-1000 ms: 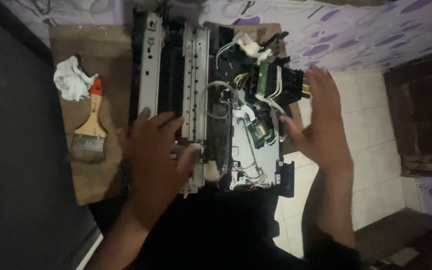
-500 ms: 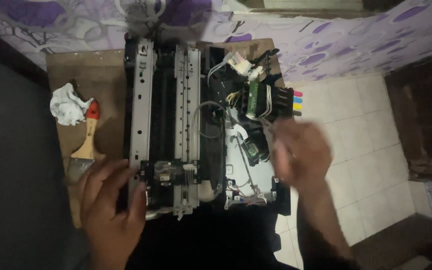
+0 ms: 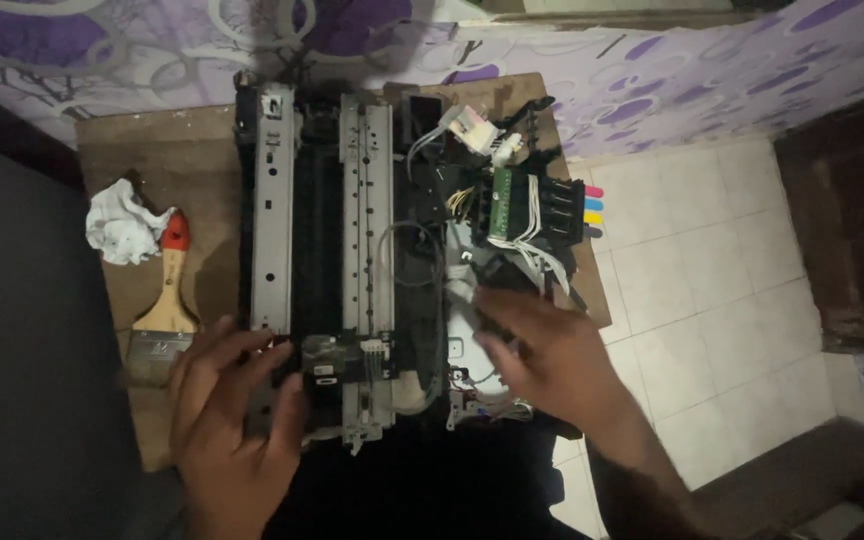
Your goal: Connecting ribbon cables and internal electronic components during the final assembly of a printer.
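1. Head view: a stripped printer (image 3: 352, 270) lies on a brown board (image 3: 192, 150), seen from above, with both of the person's hands at its near end.

2. The left hand (image 3: 227, 420) lies flat with fingers spread loosely, gripping nothing; its fingertips (image 3: 277, 352) touch the printer's near left corner, just beside the black carriage (image 3: 337, 360) that sits on the rails.

3. The right hand (image 3: 547, 360) is blurred; its fingers (image 3: 497, 305) are extended and reach over the white wiring (image 3: 472, 385) at the printer's near right side. Whether it pinches anything cannot be told.

4. Between the two hands lies the carriage, and beyond it two grey metal rails (image 3: 272, 210) run away from the person.

5. Beyond the right hand sits a green circuit board (image 3: 502, 200) with white cables, and past that a row of coloured ink tubes (image 3: 592, 205) at the board's edge.

6. Just beside the left hand, to its outer side, a paintbrush (image 3: 162, 320) with a wooden handle and red tip lies on the board; its bristles almost touch the thumb.

7. Beyond the paintbrush, well apart from the left hand, rests a crumpled white tissue (image 3: 122, 225).

8. Outward of the right hand, pale floor tiles (image 3: 692, 270) show beside the board; a purple-patterned wall (image 3: 652, 70) stands beyond everything.
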